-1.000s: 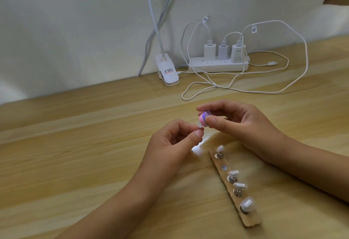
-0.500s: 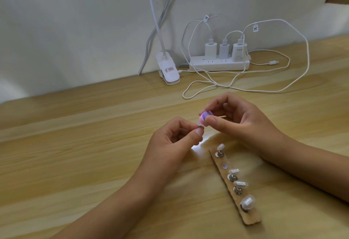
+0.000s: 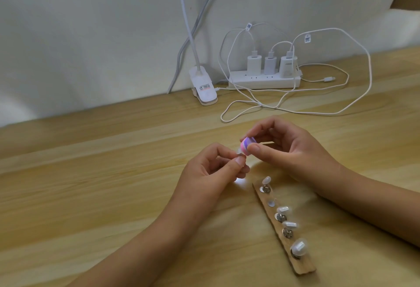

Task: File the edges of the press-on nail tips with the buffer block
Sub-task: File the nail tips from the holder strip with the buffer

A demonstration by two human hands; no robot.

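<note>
My right hand (image 3: 293,150) pinches a small pink and purple buffer block (image 3: 314,144) between thumb and fingers. My left hand (image 3: 209,173) pinches a small clear nail tip (image 3: 307,151) by its holder; only a sliver shows, touching the block's lower left edge. A narrow wooden strip (image 3: 302,266) lies on the table below my right hand, running away to the lower right. Several clear nail tips (image 3: 298,247) stand on metal holders along it, and one spot (image 3: 270,202) holds only a small pad.
A white power strip (image 3: 263,80) with three chargers sits by the wall at the back. Its white cables (image 3: 354,102) loop over the wooden table (image 3: 91,196) just beyond my hands. A white lamp clip (image 3: 203,86) stands left of the strip.
Both hands stay together above the strip. The buffer block has shifted slightly against the nail tip; the view has moved a little.
</note>
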